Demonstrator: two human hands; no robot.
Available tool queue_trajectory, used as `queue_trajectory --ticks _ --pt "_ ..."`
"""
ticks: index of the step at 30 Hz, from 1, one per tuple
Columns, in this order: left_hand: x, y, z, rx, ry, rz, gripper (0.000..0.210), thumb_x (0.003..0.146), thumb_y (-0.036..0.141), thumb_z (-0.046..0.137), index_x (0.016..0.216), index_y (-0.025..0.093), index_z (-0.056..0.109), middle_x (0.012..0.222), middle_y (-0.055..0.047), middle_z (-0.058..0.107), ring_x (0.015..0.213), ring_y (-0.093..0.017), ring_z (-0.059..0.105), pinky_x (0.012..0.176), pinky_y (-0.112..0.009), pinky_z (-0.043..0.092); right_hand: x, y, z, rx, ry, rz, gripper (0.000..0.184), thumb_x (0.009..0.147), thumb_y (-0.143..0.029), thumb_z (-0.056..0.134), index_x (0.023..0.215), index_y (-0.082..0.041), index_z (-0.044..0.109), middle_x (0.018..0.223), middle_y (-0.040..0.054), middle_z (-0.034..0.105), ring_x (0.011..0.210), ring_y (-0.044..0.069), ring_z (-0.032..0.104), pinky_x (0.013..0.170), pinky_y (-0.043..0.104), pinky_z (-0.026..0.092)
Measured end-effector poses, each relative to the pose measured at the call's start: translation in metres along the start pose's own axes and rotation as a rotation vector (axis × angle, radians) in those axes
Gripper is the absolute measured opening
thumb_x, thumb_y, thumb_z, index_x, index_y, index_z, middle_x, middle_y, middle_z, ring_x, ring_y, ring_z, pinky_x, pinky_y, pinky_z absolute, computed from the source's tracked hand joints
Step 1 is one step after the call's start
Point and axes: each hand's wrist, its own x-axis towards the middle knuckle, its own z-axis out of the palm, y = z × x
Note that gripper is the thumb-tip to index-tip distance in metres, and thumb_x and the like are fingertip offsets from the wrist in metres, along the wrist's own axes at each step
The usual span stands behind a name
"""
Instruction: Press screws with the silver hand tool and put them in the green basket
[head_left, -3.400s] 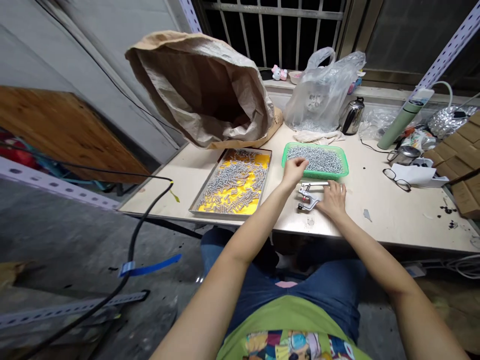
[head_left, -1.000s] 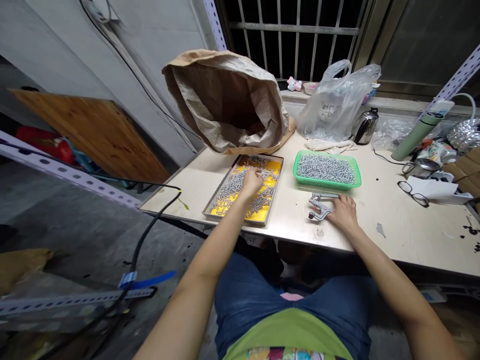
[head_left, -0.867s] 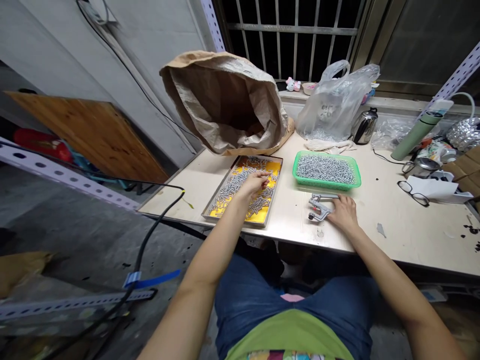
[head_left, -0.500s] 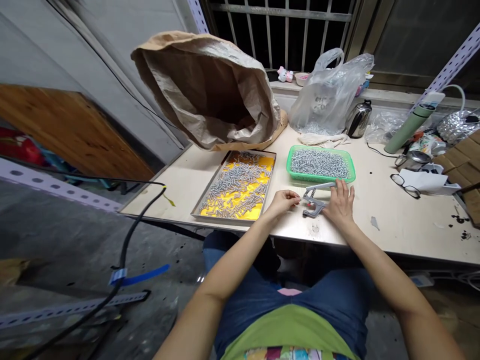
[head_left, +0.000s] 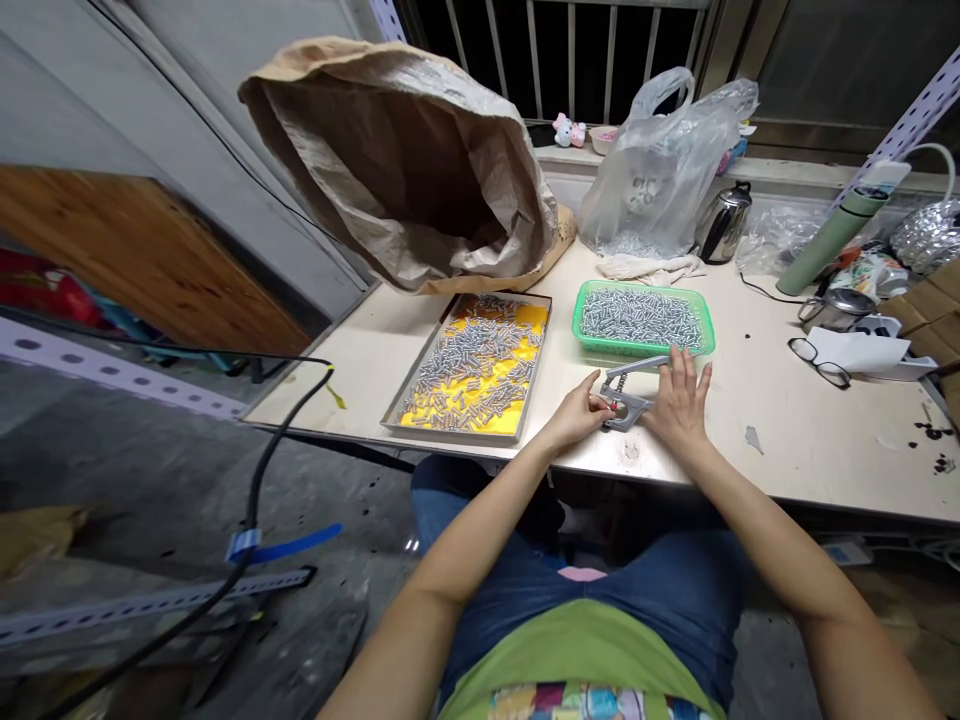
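Observation:
A grey spring-loaded hand press tool [head_left: 628,408] with a long upper lever and a small red part stands near the table's front edge. My right hand [head_left: 679,400] grips it from the right, fingers over the lever and thumb lower down by the frame. My left hand [head_left: 581,410] is at the tool's left end, its fingertips pinched in the jaw opening; whatever they hold is too small to make out. Behind the tool sits a green plastic basket [head_left: 589,343] full of small metal pins. To the left lies a shallow tray [head_left: 459,437] with similar pins scattered over a yellow lining.
A large open paper sack [head_left: 405,180] leans behind the tray. Farther back are a clear plastic bag [head_left: 637,190], a cloth [head_left: 651,268] and a steel kettle [head_left: 725,222]. Eyeglasses [head_left: 821,365], a green flask [head_left: 832,240] and a cardboard box [head_left: 934,310] occupy the right side.
My left hand has moved right, from just beside the tool into its jaw opening. My right hand stays on the tool. The view has shifted slightly.

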Motion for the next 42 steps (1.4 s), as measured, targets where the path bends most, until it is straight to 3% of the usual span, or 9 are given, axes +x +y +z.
queue_trajectory --ticks 5,8,10,13,17,19,23,26,42 --pt "-0.0004 -0.0018 -0.0034 -0.043 0.034 0.027 0.076 0.069 0.012 0.074 0.138 0.013 0.042 0.068 0.002 0.066 0.067 -0.012 0.062 0.071 -0.027 0.044 0.0002 -0.0003 0.0002 0.009 -0.008 0.001 0.065 0.084 -0.051 0.047 0.130 -0.005 0.043 0.152 0.0262 0.027 0.144 0.034 0.014 0.115 0.062 0.004" --pt "0.0021 -0.0029 -0.0049 -0.071 0.066 0.000 0.044 0.065 0.015 0.078 0.106 0.011 0.063 0.064 0.000 0.065 0.064 -0.013 0.062 0.069 -0.027 0.046 0.0000 0.0000 0.0012 0.012 -0.003 -0.003 0.066 0.084 -0.052 0.046 0.130 -0.005 0.043 0.152 0.0255 0.026 0.144 0.034 0.014 0.115 0.062 0.004" --pt "0.0040 -0.0028 -0.0054 -0.094 0.099 -0.027 0.025 0.061 0.015 0.078 0.084 0.012 0.066 0.063 -0.001 0.065 0.063 -0.013 0.062 0.068 -0.027 0.047 -0.0001 0.0000 0.0016 0.009 -0.001 -0.009 0.066 0.084 -0.052 0.046 0.129 -0.005 0.044 0.152 0.0261 0.028 0.144 0.033 0.014 0.116 0.062 0.004" --pt "0.0049 -0.0006 -0.0058 -0.110 0.137 -0.041 0.016 0.059 0.013 0.076 0.072 0.012 0.067 0.067 -0.003 0.068 0.064 -0.013 0.062 0.068 -0.027 0.047 0.0000 -0.0003 0.0013 -0.001 -0.009 -0.012 0.067 0.085 -0.053 0.045 0.128 -0.003 0.045 0.150 0.0278 0.030 0.144 0.034 0.015 0.115 0.063 0.005" --pt "0.0027 0.0027 -0.0050 -0.087 0.119 -0.036 0.019 0.060 0.012 0.074 0.079 0.011 0.071 0.069 -0.003 0.069 0.065 -0.013 0.060 0.069 -0.027 0.046 0.0002 -0.0015 0.0005 -0.004 -0.012 0.024 0.068 0.085 -0.054 0.045 0.130 -0.003 0.043 0.151 0.0279 0.027 0.143 0.036 0.014 0.113 0.066 0.005" --pt "0.0014 0.0032 -0.0040 -0.082 0.118 -0.042 0.035 0.060 0.010 0.074 0.095 0.010 0.070 0.065 0.000 0.066 0.063 -0.012 0.059 0.068 -0.026 0.046 0.0002 -0.0026 0.0002 -0.009 -0.008 0.045 0.068 0.085 -0.053 0.045 0.131 -0.004 0.042 0.153 0.0274 0.023 0.144 0.038 0.012 0.111 0.069 0.002" --pt "-0.0005 0.0022 -0.0011 -0.110 0.077 -0.029 0.081 0.061 0.004 0.073 0.136 0.011 0.045 0.061 0.005 0.061 0.061 -0.010 0.058 0.067 -0.025 0.044 0.0001 -0.0056 -0.0003 -0.038 -0.010 0.060 0.065 0.084 -0.048 0.046 0.133 -0.005 0.039 0.155 0.0264 0.018 0.145 0.037 0.008 0.110 0.070 -0.003" --pt "-0.0011 0.0009 0.0008 -0.130 0.037 -0.012 0.094 0.062 0.004 0.073 0.145 0.013 0.032 0.062 0.006 0.060 0.063 -0.010 0.059 0.069 -0.025 0.044 -0.0002 -0.0073 -0.0006 -0.053 -0.016 0.048 0.066 0.083 -0.046 0.048 0.134 -0.006 0.038 0.155 0.0267 0.017 0.145 0.037 0.005 0.110 0.069 -0.006" --pt "-0.0023 0.0012 0.0012 -0.174 -0.048 -0.012 0.088 0.062 0.005 0.071 0.143 0.013 0.036 0.065 0.004 0.061 0.067 -0.012 0.060 0.071 -0.025 0.043 0.0000 -0.0084 0.0010 -0.039 -0.039 0.085 0.071 0.083 -0.051 0.043 0.133 -0.002 0.036 0.155 0.0296 0.013 0.146 0.036 -0.001 0.110 0.069 -0.004"
